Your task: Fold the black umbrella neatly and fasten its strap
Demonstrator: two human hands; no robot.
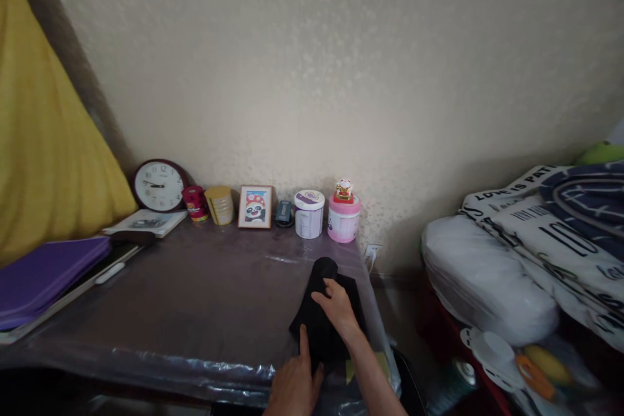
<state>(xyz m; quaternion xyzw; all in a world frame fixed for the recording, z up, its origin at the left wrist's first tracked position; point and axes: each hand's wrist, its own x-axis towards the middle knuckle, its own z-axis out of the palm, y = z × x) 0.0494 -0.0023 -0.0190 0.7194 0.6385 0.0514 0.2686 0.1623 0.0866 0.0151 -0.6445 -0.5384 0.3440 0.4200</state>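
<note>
A black cloth [319,312], loosely folded, lies at the right end of the table, with a raised fold at its far end. My right hand [337,307] rests over the upper part of the cloth, thumb and forefinger apart and touching the fabric. Nearer to me, my left hand [295,385] has its forefinger stretched out onto the cloth's left edge, with the thumb held apart from it. Both hands look open. A yellowish flat piece [381,364] shows at the table's front right corner, partly behind my right forearm.
Against the wall stand a clock [160,186], a panda picture frame [255,207], a white tub [309,214] and a pink tub [343,221] topped by a cat figurine [344,190]. Purple folders [53,273] lie at left on the plastic-covered table [195,299]. Bedding [560,234] is piled at right.
</note>
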